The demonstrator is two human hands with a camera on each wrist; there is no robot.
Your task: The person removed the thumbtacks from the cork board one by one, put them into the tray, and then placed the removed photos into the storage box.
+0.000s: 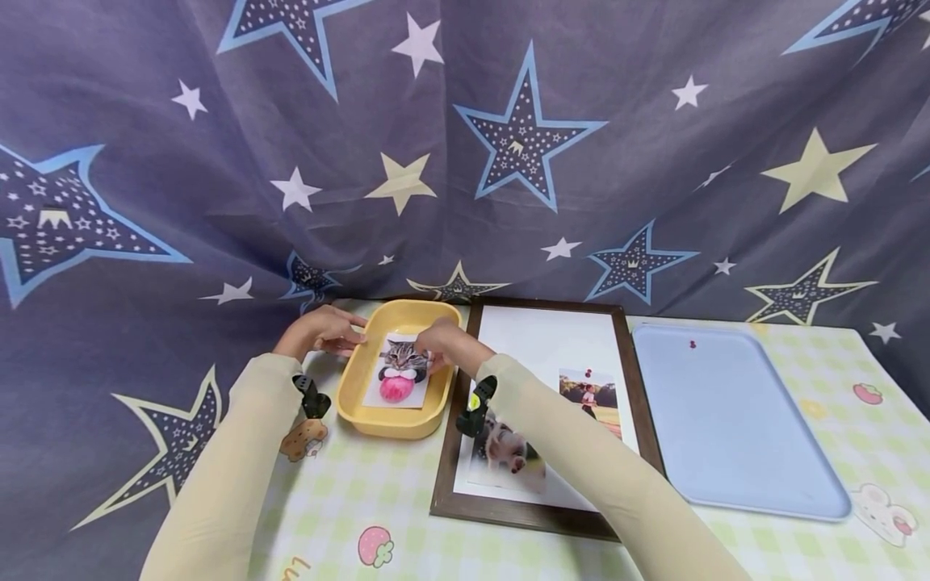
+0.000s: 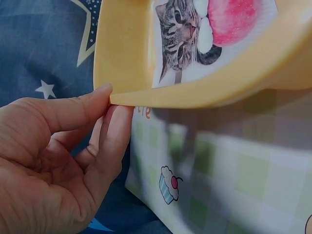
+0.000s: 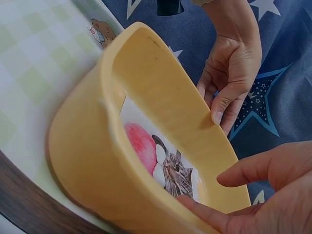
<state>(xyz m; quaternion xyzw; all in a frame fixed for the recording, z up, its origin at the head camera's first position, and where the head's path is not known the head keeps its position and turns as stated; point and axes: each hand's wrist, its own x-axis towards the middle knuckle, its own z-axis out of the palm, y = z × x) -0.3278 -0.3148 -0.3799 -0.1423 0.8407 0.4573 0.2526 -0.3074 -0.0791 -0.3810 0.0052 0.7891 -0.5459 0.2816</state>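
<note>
A yellow plastic basin stands on the checked tablecloth, with a cat photo lying inside; the cat appears with a pink ball. My left hand pinches the basin's left rim between thumb and fingers, as the left wrist view shows on the rim. Over the right rim, my right hand reaches in near the photo's right edge. In the right wrist view, thumb and index finger of that right hand are spread apart, with nothing visible between them; its other fingertips are partly hidden.
Right of the basin lies a brown-framed white board, bearing an animal picture and a photo of a person outdoors with a red pushpin. A blue tray holds another red pushpin. A starry curtain hangs behind.
</note>
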